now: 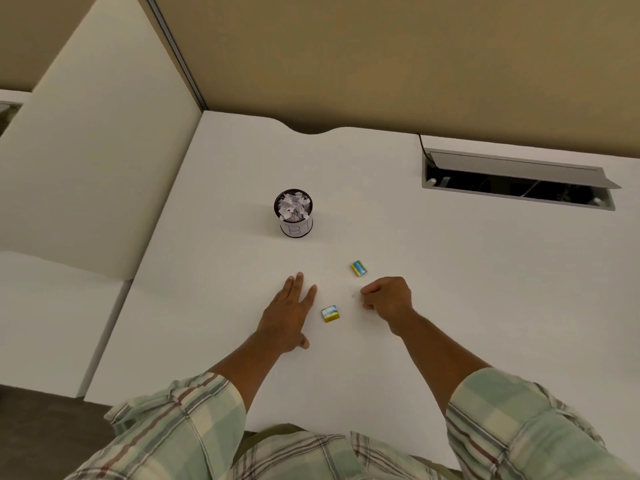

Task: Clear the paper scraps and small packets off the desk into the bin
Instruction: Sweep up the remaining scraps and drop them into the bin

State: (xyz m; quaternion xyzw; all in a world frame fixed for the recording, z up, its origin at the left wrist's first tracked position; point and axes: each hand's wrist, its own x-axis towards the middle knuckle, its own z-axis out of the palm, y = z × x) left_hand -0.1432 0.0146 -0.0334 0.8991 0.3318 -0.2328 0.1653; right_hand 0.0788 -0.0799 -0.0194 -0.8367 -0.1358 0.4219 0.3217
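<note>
A small round dark bin (293, 223) with a white label stands on the white desk (221, 188), filled with crumpled white paper scraps (293, 206). Two small yellow-and-blue packets lie on the desk: one (359, 268) just beyond my right hand, the other (330, 313) between my hands. My left hand (289, 315) rests flat on the desk with fingers spread, left of the nearer packet. My right hand (388, 299) is curled with its fingers closed; whether it holds a scrap I cannot tell.
An open cable hatch (517, 180) with a raised grey lid is set into the desk at the back right. A white divider panel (93, 150) rises along the left side. A tan wall (381, 64) stands behind the desk.
</note>
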